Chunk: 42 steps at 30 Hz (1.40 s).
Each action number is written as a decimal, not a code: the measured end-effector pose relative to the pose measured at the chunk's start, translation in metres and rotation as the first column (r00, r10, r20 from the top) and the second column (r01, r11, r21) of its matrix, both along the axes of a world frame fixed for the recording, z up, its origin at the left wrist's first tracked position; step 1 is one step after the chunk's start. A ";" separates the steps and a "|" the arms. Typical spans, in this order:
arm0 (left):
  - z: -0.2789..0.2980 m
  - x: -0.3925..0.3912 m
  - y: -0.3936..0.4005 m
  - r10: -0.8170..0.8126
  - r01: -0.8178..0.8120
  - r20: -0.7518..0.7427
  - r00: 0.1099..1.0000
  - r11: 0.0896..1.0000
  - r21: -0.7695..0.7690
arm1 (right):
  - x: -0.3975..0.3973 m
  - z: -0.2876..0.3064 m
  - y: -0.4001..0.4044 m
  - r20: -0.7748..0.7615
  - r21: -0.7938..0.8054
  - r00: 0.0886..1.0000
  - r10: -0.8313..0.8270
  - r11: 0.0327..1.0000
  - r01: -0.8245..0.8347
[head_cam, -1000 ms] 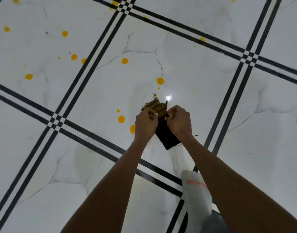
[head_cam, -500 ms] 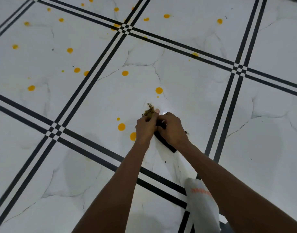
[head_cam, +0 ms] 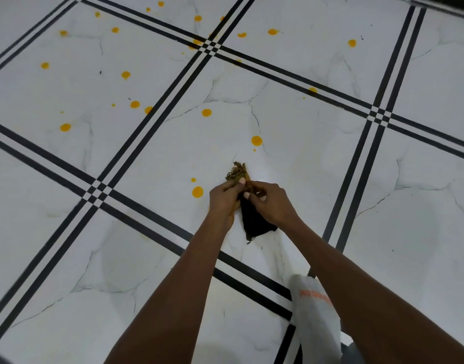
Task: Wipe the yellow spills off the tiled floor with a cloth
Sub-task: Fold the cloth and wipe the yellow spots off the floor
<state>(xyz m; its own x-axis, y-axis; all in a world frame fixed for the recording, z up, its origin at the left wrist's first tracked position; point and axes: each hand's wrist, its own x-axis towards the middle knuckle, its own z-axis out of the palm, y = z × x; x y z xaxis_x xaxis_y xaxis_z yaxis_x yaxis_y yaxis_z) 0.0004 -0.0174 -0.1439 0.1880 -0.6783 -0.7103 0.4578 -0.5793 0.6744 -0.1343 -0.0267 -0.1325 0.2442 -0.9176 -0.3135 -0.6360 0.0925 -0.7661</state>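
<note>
Over the tiled floor (head_cam: pixel 317 158), near the middle of the view, both hands meet on one dark cloth (head_cam: pixel 254 222). The left hand (head_cam: pixel 223 200) has its fingers (head_cam: pixel 241 181) curled round the cloth's upper end, where a frayed, yellow-stained tip sticks out past the thumb. The right hand (head_cam: pixel 274 203) pinches the same cloth just beside it — fingertips turned inward toward the left hand. The rest of the cloth hangs down between the wrists as a black fold; whether it touches the floor cannot be told. Yellow spills dot the white marbled tiles: the nearest spill (head_cam: pixel 197 192) lies just left of the left hand, another spill (head_cam: pixel 256 140) sits beyond the cloth's tip, and more are scattered far and left. A foot in a white sock (head_cam: pixel 315 311) rests on the floor under the right forearm.
</note>
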 end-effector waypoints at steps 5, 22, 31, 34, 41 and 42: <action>-0.006 0.007 -0.002 0.023 -0.022 0.117 0.993 1.000 -0.003 | 0.004 0.002 -0.005 0.038 -0.017 0.999 -0.016 1.000 0.017; 0.013 0.039 -0.022 -0.129 0.171 0.407 0.904 0.983 -0.069 | -0.052 0.007 -0.034 0.087 0.120 0.933 -0.349 0.934 0.338; 0.008 0.081 -0.021 -0.095 0.284 0.811 0.577 0.955 -0.090 | -0.029 -0.005 -0.026 -0.445 -0.349 0.895 -0.021 0.925 -0.151; 0.001 0.107 -0.008 -0.097 0.278 0.871 0.481 0.960 -0.047 | -0.012 -0.031 -0.021 -0.450 -0.222 0.866 0.218 0.912 -0.345; -0.010 0.127 0.030 -0.088 0.318 0.959 0.270 0.948 -0.002 | -0.013 -0.063 -0.010 -0.495 -0.226 0.834 0.243 0.891 -0.394; -0.009 0.116 0.033 -0.099 0.372 0.961 0.260 0.928 -0.005 | -0.012 -0.061 -0.011 -0.477 -0.217 0.844 0.243 0.899 -0.381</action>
<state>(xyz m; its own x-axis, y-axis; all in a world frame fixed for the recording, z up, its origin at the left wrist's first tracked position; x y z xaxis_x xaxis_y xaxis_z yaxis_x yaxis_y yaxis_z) 0.1162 0.0153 -0.1532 0.4296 -0.9029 -0.0136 -0.6977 -0.3414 0.6298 -0.1464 -0.0379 -0.1931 0.4382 -0.8798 -0.1841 -0.8606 -0.3514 -0.3687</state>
